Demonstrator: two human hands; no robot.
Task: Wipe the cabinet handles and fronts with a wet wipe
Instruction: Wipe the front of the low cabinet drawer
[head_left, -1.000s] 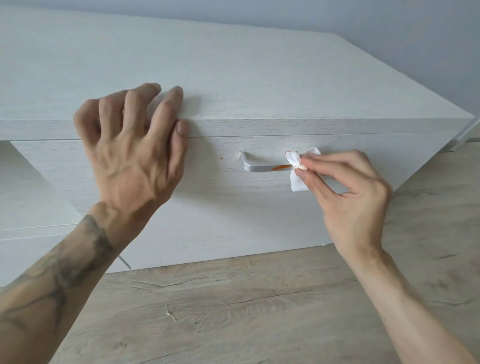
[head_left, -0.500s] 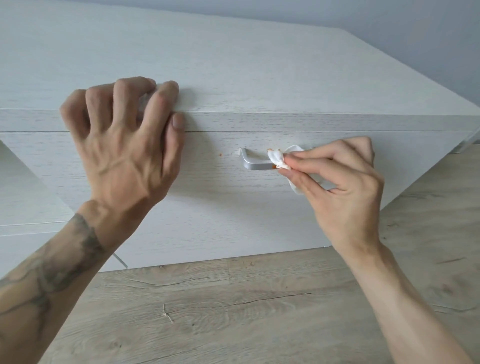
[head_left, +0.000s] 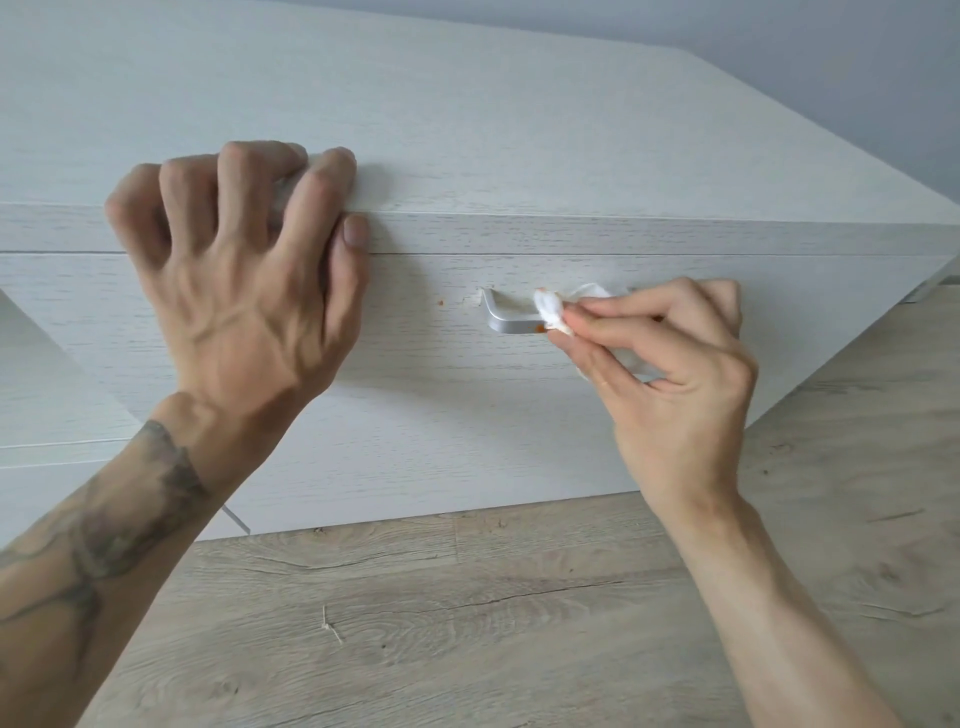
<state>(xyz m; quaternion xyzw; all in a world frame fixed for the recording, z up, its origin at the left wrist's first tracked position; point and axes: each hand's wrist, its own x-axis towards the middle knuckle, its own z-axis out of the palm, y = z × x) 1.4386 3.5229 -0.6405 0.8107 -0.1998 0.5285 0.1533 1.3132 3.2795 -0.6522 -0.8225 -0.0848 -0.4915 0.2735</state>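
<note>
since prev frame your right hand (head_left: 675, 374) slid the wet wipe (head_left: 551, 309) left along the handle (head_left: 511, 321), w/ orange smear at its edge. keep the pinch tight, drag thru the smear. left hand (head_left: 244, 270) clawed, fingertips bracing cabinet (head_left: 519, 130) top edge, holding nothing.

A white wood-grain cabinet (head_left: 519, 156) stands on the grey plank floor (head_left: 467, 623).

left hand (head_left: 244, 291): bare, no sleeve | forearm tattoo (head_left: 119, 525): dark | right hand (head_left: 670, 384): bare, unmarked
</note>
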